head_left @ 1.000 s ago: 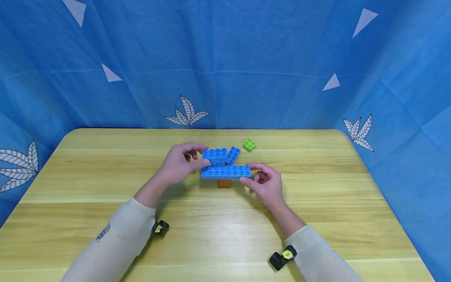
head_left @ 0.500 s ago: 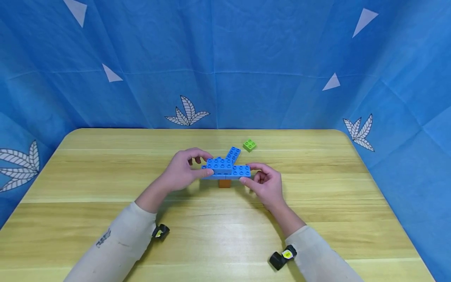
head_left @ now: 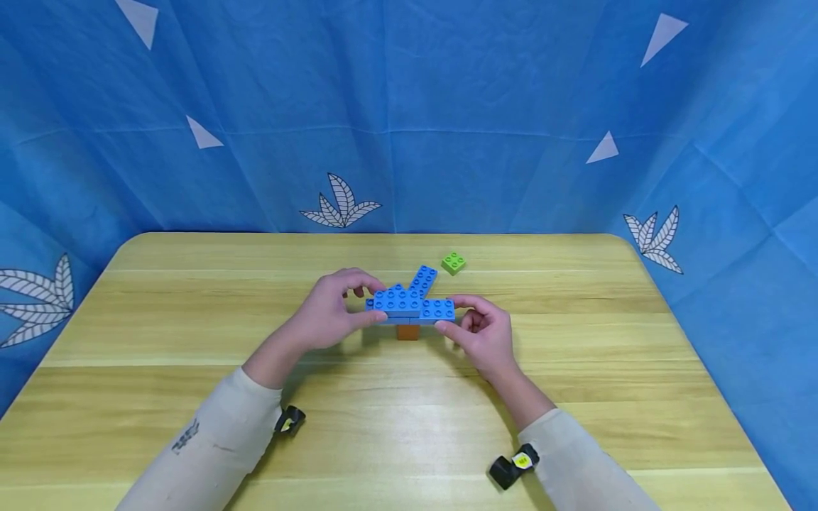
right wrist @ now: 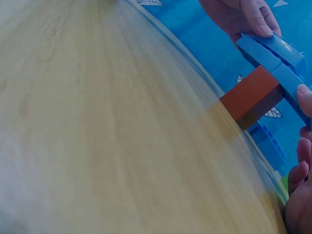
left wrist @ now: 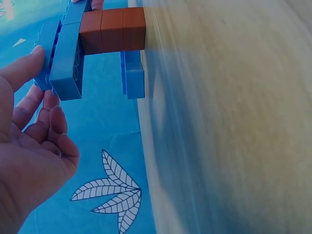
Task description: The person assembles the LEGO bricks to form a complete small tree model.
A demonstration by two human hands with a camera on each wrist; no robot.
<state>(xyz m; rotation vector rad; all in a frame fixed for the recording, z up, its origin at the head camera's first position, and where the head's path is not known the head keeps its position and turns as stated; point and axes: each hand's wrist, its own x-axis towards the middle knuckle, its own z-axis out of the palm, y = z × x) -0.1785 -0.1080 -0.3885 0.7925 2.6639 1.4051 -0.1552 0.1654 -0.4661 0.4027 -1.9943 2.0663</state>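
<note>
A blue building brick (head_left: pixel 396 303) lies over the joint of two blue bricks (head_left: pixel 437 311) set end to end. These two rest across a column of three brown bricks (left wrist: pixel 112 30) standing on the table. My left hand (head_left: pixel 332 312) pinches the upper brick by its left end, thumb in front and fingers behind. A narrow dark gap shows under that brick in the left wrist view. My right hand (head_left: pixel 479 332) pinches the right end of the lower right brick between thumb (right wrist: pixel 305 95) and fingers. Some studs of the lower left brick are hidden.
Behind the column, another blue brick (head_left: pixel 424 279) lies angled on the wooden table (head_left: pixel 409 426). Farther back sits a small green brick (head_left: pixel 453 263). A blue patterned curtain (head_left: pixel 409 128) hangs behind the table's far edge.
My left hand has brought the upper blue brick forward, slightly right and down onto the two lower bricks. My right hand keeps its grip in the same place.
</note>
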